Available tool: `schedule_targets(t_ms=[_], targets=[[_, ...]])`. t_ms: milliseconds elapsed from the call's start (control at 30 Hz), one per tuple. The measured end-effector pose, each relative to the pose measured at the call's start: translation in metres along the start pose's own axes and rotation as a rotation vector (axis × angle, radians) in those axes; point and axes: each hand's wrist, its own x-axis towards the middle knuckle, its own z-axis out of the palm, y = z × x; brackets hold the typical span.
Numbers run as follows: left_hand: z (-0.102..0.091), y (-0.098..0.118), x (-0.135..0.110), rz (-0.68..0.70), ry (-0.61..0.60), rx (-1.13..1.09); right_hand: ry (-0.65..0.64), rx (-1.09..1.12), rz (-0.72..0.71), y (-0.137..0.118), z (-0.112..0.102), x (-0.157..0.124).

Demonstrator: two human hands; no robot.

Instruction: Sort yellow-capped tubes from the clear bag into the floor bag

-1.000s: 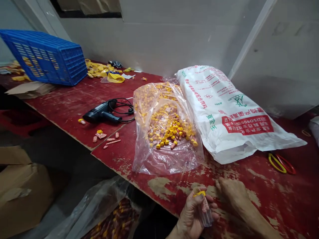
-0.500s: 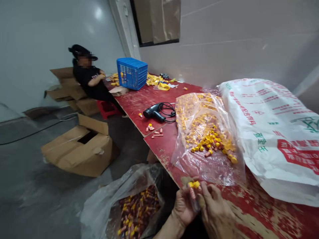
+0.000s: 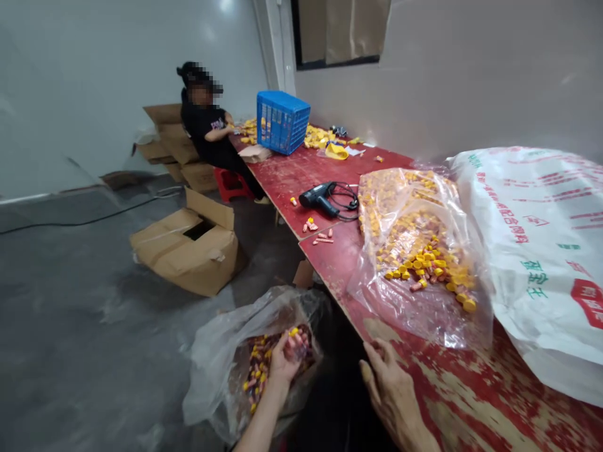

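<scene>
My left hand (image 3: 283, 361) is over the floor-level clear plastic bag (image 3: 207, 361). Its fingers curl around a few small pink tubes (image 3: 298, 342) with a yellow cap; clear film seems to cover them, though blur hides the detail. Under the hand, the bag holds many similar yellow-capped tubes (image 3: 257, 370). My right hand (image 3: 393, 386) is at the front edge of the red table (image 3: 348, 263), fingers apart and holding nothing. Beyond it on the table lies a second clear bag (image 3: 405, 220), with yellow-capped pieces (image 3: 426, 263) spilling from its mouth.
A black heat gun (image 3: 320, 198) with a coiled cord lies near loose tubes (image 3: 324, 238). At right is a large white printed sack (image 3: 532, 251). A blue crate (image 3: 282, 122) stands farther back, beside a seated co-worker (image 3: 207, 132). An open carton (image 3: 188, 245) rests on the floor.
My hands have parted. The left moved down and left over the floor bag with the capped tubes; the right let go and stays at the table edge. The view has shifted left.
</scene>
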Motion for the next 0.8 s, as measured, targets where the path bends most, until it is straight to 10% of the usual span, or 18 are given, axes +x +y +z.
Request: schedule_targets(t_ms=[200,333,800], targets=[[-0.056,0.012,0.018,0.075,0.437,0.019,-0.028,-0.113,0.089,0.036,-0.032,-0.041],[-0.058,0.016,0.011,0.081,0.562,0.084,0.02,-0.22,0.129,0.048,-0.034,-0.06],[0.131,-0.02,-0.088,0.23,-0.153,0.323,0.175,-0.168,0.207,0.041,-0.011,-0.055]])
